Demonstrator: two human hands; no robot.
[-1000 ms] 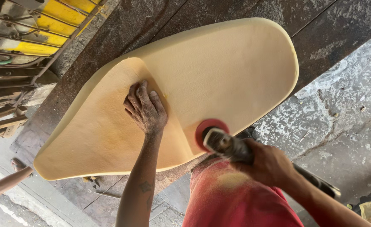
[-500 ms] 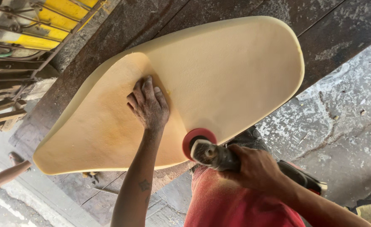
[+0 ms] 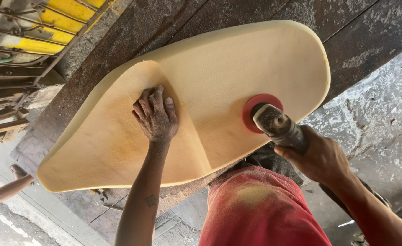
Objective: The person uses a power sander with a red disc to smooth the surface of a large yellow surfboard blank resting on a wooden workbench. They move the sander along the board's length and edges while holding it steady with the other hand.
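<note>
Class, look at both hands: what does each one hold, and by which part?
The right hand grips a sander round its body, behind the red disc. The left hand holds nothing; it presses flat on the foam pad.

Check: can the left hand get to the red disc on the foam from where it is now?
Probably yes. The left hand lies flat on the foam pad, and only bare foam lies between it and the red disc. The right hand holds the sander there.
</note>
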